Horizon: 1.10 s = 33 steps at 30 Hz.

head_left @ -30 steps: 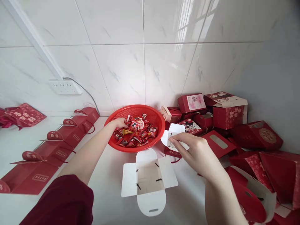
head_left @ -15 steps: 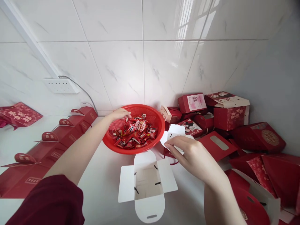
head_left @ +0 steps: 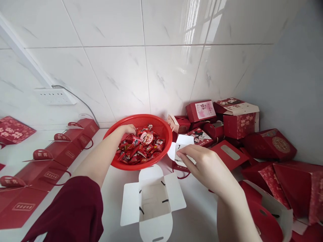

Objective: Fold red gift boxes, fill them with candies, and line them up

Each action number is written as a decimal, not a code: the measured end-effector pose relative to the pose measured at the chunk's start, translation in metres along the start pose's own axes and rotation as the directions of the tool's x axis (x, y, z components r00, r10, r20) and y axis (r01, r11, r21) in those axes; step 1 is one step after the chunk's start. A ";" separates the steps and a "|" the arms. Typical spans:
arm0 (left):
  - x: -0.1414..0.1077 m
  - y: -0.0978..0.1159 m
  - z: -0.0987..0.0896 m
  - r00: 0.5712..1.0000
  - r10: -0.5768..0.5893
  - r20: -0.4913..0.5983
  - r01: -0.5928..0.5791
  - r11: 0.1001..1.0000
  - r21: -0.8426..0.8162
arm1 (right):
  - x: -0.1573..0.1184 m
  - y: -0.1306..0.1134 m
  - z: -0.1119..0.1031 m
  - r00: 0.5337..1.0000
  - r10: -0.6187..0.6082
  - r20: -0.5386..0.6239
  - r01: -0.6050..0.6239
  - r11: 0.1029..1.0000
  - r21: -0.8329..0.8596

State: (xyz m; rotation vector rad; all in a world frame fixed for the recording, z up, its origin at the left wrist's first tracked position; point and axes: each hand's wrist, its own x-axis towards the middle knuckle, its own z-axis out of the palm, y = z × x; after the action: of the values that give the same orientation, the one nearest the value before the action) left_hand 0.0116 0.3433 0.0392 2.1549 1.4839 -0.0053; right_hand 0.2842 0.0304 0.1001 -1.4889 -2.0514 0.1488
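White table (head_left: 199,211): round red perforated plastic basket (head_left: 141,166) near back edge, presumably for reach. Open white-lined cardboard box (head_left: 154,202) toward front edge, flaps spread, apparently for access; movement room at its right. Left hand (head_left: 130,129): inside basket at red-wrapped sweets (head_left: 141,149); cannot tell grip. Right hand (head_left: 202,160): fingertips together at second white-lined box (head_left: 186,140).

A white marbled tile wall (head_left: 113,67) rises from the back edge of the bench (head_left: 111,193), carrying a socket strip (head_left: 54,96), a dark cable (head_left: 77,98) and slanting white trunking (head_left: 24,52). Toward the left edge lie a floral red box (head_left: 15,131) and a row of handled red boxes (head_left: 52,153); assorted wedding-style cartons (head_left: 264,144) heap toward the right edge.
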 end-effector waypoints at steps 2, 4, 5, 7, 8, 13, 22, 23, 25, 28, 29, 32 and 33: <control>-0.003 -0.002 -0.007 0.999 -0.037 0.015 0.037 0.999 0.018 | 0.001 0.001 0.001 1.000 0.000 -0.002 0.000 1.000 -0.009; -0.008 -0.002 -0.015 0.999 -0.039 -0.009 0.039 0.999 0.017 | 0.000 0.000 0.002 1.000 -0.005 -0.004 0.004 1.000 -0.016; -0.012 -0.001 -0.019 0.999 -0.024 -0.032 0.024 1.000 0.005 | 0.000 0.000 0.003 1.000 -0.006 -0.003 0.006 1.000 -0.014; -0.025 0.004 -0.027 0.995 0.031 -0.092 -0.034 0.999 -0.036 | 0.000 -0.001 0.003 1.000 -0.006 0.013 0.005 1.000 0.008; -0.035 0.008 -0.030 0.990 0.067 -0.126 -0.075 0.995 -0.060 | 0.000 -0.002 0.004 1.000 -0.004 0.023 0.003 0.999 0.034; -0.118 0.050 -0.025 0.913 0.276 -0.302 -0.328 0.935 -0.138 | 0.007 -0.005 0.017 0.995 0.041 0.096 -0.075 0.919 0.388; -0.261 0.116 0.053 0.229 0.927 -0.298 -0.600 0.375 0.706 | 0.008 -0.027 0.057 0.898 -0.076 0.433 -0.418 0.159 0.894; -0.268 0.115 0.059 0.179 0.946 -0.270 -0.569 0.324 0.756 | 0.004 -0.029 0.058 0.897 -0.097 0.431 -0.410 0.178 0.894; -0.278 0.109 0.069 0.138 0.958 -0.250 -0.541 0.284 0.791 | -0.002 -0.031 0.059 0.908 -0.084 0.410 -0.378 0.256 0.890; -0.291 0.096 0.083 0.204 0.899 -0.387 -0.586 0.429 0.687 | -0.012 -0.030 0.058 0.916 -0.057 0.397 -0.349 0.375 0.859; -0.295 0.092 0.089 0.269 0.848 -0.456 -0.608 0.517 0.603 | -0.015 -0.029 0.058 0.915 -0.060 0.399 -0.344 0.404 0.848; -0.303 0.086 0.113 0.549 0.663 -0.509 -0.587 0.740 0.329 | -0.024 -0.026 0.055 0.925 -0.068 0.375 -0.295 0.495 0.817; -0.304 0.086 0.121 0.626 0.618 -0.475 -0.557 0.781 0.282 | -0.026 -0.025 0.053 0.934 -0.066 0.351 -0.263 0.538 0.801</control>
State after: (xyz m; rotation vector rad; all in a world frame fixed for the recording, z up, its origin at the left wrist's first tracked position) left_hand -0.0010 0.0053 0.0569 2.7925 0.9425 0.8569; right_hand 0.2411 0.0111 0.0564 -0.9531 -1.6698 1.3492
